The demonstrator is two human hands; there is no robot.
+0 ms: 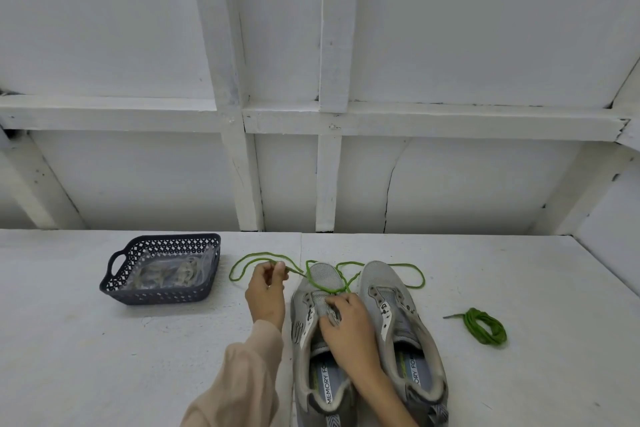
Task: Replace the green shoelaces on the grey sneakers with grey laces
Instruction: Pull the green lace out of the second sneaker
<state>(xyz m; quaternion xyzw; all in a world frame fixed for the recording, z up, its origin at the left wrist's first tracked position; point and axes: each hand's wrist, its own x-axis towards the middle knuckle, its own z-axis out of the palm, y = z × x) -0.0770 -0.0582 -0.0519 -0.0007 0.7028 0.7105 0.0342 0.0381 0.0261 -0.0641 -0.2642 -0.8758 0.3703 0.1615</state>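
Left hand [266, 291] pinches one of two green laces [258, 254]; right hand [346, 326] grips one of two sneakers [325, 272].

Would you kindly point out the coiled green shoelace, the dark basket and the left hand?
coiled green shoelace [471, 321], head view, left side of the coil.
dark basket [156, 295], head view, near wall.
left hand [265, 295], head view, back of the hand.
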